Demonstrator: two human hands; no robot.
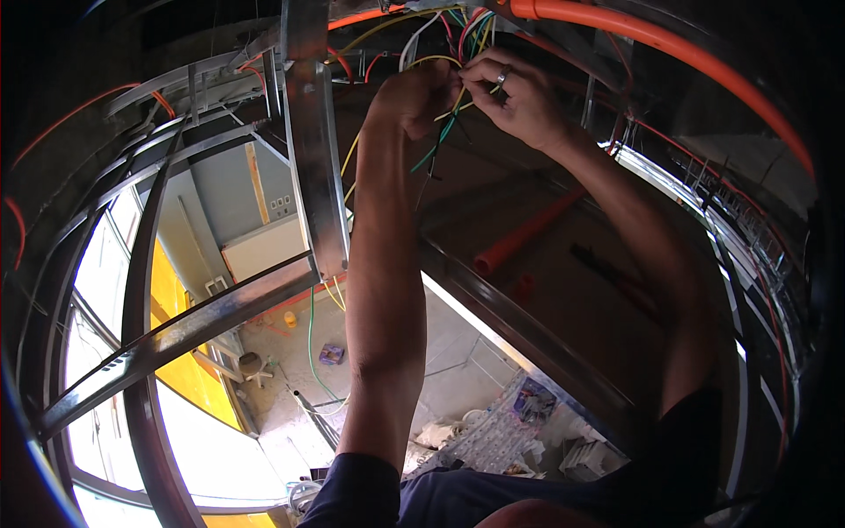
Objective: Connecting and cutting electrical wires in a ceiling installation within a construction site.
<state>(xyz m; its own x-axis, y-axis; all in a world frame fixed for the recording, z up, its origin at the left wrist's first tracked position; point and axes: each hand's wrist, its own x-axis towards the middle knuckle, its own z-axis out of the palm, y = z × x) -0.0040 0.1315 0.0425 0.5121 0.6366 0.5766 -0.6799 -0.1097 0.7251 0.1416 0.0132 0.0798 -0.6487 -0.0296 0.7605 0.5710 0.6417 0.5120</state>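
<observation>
Overhead, a bundle of coloured electrical wires [475, 28] in red, green, yellow and white hangs down to both my hands. My left hand [412, 99] is closed at the wires, its fingertips partly hidden behind the hand. Close beside it, my right hand [518, 95], with a ring on one finger, pinches at the same wires with thumb and forefinger. The fingertips of both hands nearly meet. Green wire ends [444, 136] dangle below them, and a yellow wire [352, 145] runs down past my left forearm. Which single wire sits in each pinch is too small to tell.
A thick orange conduit [660, 40] curves overhead to the right. Metal framing [315, 158] stands left of my arm. On a dark panel [563, 317] lie a loose orange pipe [528, 231] and a dark tool [616, 275]. Far below, the floor [290, 361] holds scattered materials.
</observation>
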